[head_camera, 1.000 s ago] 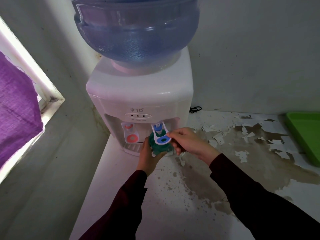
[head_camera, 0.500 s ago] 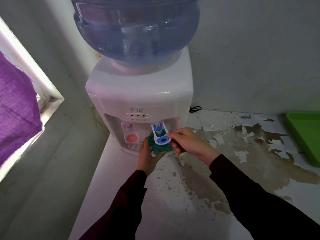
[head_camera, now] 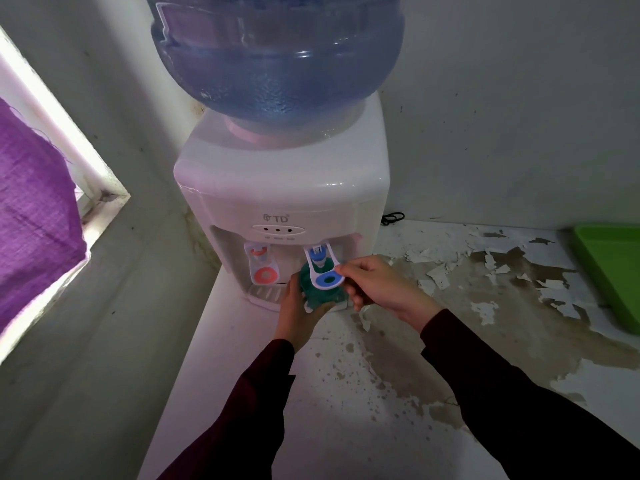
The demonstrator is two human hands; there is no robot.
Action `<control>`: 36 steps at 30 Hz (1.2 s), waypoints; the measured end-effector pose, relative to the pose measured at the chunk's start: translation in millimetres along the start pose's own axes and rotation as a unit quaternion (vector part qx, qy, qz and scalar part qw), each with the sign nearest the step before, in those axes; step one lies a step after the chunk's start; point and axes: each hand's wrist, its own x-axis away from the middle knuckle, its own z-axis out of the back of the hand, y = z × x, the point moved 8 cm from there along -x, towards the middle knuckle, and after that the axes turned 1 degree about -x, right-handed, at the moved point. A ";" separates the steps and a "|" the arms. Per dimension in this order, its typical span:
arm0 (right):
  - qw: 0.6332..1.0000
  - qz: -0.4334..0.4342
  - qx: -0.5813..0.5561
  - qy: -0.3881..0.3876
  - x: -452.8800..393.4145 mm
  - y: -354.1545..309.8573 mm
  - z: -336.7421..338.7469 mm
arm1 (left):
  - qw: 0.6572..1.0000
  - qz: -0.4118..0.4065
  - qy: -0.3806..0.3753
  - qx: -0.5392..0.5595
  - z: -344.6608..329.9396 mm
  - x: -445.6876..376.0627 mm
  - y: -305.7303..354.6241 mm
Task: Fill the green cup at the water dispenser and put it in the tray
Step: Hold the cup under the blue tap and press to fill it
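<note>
A white water dispenser (head_camera: 287, 188) with a blue bottle (head_camera: 277, 53) on top stands in the corner of the counter. My left hand (head_camera: 298, 311) grips the green cup (head_camera: 320, 296) and holds it under the blue tap lever (head_camera: 323, 271). My right hand (head_camera: 377, 285) pinches the end of that blue lever with thumb and forefinger. The lever hides most of the cup's mouth, so the water level is not visible. The green tray (head_camera: 609, 271) lies at the far right edge of the counter, partly cut off.
A red tap lever (head_camera: 261, 266) hangs left of the blue one, above the drip grille (head_camera: 265, 294). The counter (head_camera: 450, 306) has peeling paint. A black cable (head_camera: 393, 218) lies behind the dispenser. Purple cloth (head_camera: 34, 209) hangs at a window on the left.
Bubbles that were rising in the bottle half a second ago are gone. Both hands and the cup stay where they were.
</note>
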 end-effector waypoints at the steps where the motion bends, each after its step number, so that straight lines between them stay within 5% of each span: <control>1: 1.000 0.000 -0.001 0.001 -0.1 0.2 0.0 | 1.000 -0.001 0.000 0.000 0.1 0.2 0.1; 36: 1.000 0.002 0.027 -0.011 -5.5 5.1 3.1 | 1.000 -0.003 0.001 -0.001 -0.1 -1.0 -1.9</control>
